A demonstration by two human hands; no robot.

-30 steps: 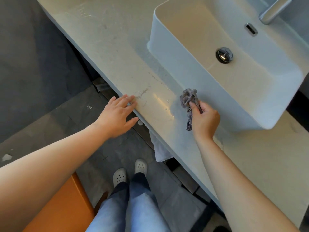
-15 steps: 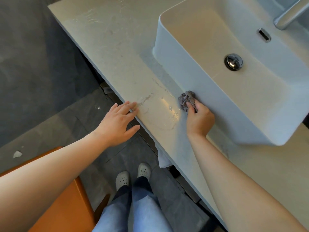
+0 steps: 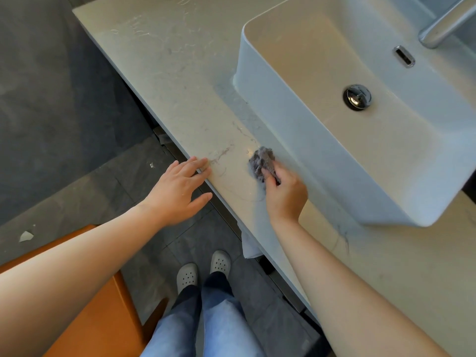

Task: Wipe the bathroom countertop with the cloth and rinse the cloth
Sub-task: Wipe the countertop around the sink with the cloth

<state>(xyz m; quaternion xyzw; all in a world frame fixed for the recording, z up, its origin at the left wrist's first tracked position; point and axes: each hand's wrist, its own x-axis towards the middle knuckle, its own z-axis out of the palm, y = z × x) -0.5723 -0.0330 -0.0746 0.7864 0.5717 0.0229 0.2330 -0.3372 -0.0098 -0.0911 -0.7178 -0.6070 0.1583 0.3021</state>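
Noted right hand [image 3: 286, 199] clamped on cloth [image 3: 261, 162] against worktop [image 3: 167, 73]; smear [image 3: 221, 153] at nine o'clock from grip; left hand [image 3: 177, 191] flat, unclenched.

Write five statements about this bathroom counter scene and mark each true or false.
1. The right hand grips a grey cloth on the countertop beside the sink. True.
2. The left hand rests straight fingers on the countertop's front edge. True.
3. The cloth lies inside the sink. False: it is on the countertop, outside the sink's wall.
4. The left hand holds a second cloth. False: it holds nothing.
5. The person stands barefoot. False: they wear light perforated clogs.
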